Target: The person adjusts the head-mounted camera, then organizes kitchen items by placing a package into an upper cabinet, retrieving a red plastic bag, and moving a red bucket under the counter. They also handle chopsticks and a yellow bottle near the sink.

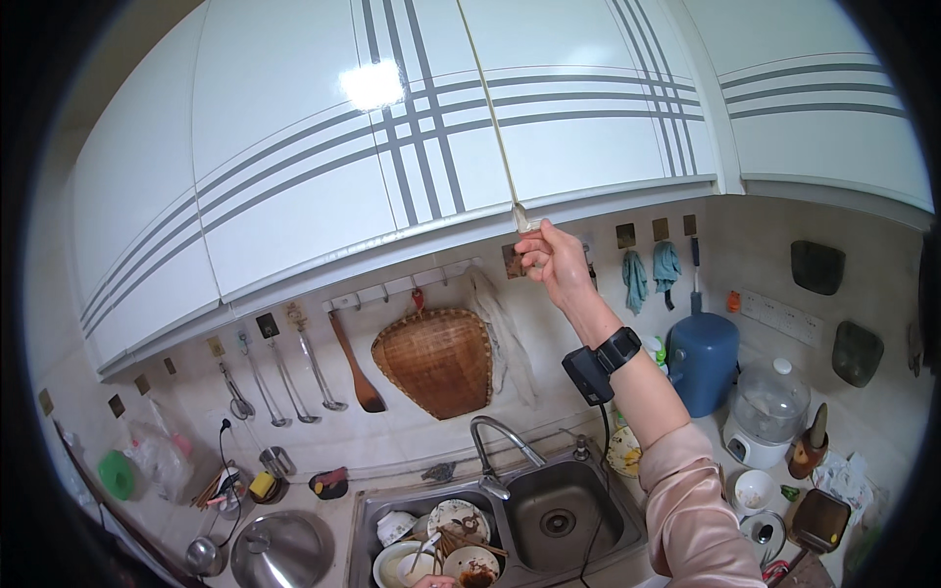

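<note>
My right hand (553,259) is raised to the lower edge of the white wall cabinet (588,158), its thumb and fingers pinching a small pale strip (528,222) at the gap between two doors. A black device is strapped to that wrist, with a cable hanging down. Only some fingertips of my left hand (435,581) show at the bottom edge, by the left sink basin; whether they hold anything cannot be told. Beside them, dirty bowls (397,528), a patterned plate (459,518) and chopsticks (489,545) are piled in that basin.
A chrome faucet (485,448) rises behind the double sink (556,503). A woven basket (434,360), a wooden spatula (356,367) and metal ladles (316,375) hang on the wall. At right stand a blue container (703,364) and a steamer (764,411). A domed lid (281,547) lies at left.
</note>
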Available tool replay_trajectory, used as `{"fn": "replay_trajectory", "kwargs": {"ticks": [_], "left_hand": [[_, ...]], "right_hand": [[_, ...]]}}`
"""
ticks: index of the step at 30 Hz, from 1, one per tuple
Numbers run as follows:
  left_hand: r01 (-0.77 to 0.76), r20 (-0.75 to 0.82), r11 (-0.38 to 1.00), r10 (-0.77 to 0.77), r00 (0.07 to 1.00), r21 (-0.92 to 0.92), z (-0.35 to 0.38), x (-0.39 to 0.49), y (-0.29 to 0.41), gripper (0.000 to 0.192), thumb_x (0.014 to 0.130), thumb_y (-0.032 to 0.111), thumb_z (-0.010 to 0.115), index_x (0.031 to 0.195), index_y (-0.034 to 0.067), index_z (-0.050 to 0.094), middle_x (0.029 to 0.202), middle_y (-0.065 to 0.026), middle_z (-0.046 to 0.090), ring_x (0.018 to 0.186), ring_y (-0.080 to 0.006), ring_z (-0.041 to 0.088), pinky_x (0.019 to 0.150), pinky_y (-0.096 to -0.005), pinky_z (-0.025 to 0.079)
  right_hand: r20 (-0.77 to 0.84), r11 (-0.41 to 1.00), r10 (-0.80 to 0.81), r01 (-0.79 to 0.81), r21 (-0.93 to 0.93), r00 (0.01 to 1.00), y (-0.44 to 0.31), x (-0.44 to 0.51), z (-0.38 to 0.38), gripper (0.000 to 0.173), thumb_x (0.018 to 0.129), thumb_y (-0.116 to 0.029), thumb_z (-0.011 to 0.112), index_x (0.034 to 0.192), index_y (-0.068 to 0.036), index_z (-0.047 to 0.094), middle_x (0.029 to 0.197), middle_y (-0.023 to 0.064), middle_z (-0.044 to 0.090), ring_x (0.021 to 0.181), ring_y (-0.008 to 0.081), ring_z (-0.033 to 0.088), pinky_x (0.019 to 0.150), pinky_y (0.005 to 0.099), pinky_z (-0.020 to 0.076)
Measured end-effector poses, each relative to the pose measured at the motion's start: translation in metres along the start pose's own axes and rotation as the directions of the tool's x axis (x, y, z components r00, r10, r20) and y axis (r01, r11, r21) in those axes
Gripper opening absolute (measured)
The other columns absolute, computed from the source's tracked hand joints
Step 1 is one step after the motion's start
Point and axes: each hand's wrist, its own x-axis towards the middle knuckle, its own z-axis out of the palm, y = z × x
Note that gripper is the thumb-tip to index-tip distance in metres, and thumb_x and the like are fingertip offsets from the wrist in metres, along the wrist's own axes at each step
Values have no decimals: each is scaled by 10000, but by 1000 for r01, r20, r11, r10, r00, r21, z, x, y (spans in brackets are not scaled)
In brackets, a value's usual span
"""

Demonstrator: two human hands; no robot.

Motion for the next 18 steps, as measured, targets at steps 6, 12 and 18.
{"fn": "replay_trajectory", "kwargs": {"ticks": [6, 12, 18], "left_hand": [[-4, -3, 988, 4, 1000, -156, 6, -9, 2, 122, 927, 135, 636, 960, 27, 682, 767, -3, 661, 728, -50, 556, 677, -234, 469], [6, 38, 981, 1, 999, -192, 12, 2, -28, 148, 940, 162, 640, 1002, 32, 675, 771, -4, 666, 730, -70, 590, 688, -230, 477], [90, 117, 968, -64, 991, -234, 22, 24, -72, 183, 955, 194, 626, 1087, 72, 661, 811, -32, 677, 726, -104, 619, 661, -250, 497]], "right_hand": [[-14, 997, -54, 54, 53, 998, 4, 2, 0, 369, 1027, -297, 451, 909, 21, 596, 700, 82, 604, 520, 120, 508, 460, 250, 353], [150, 980, -168, 148, 131, 974, -13, -27, 2, 395, 1048, -288, 401, 904, 30, 587, 678, 65, 553, 500, 99, 446, 450, 231, 330], [236, 961, -238, 193, 200, 942, -45, -66, 6, 414, 1066, -274, 350, 927, 27, 597, 642, 60, 486, 497, 106, 381, 466, 239, 304]]}}
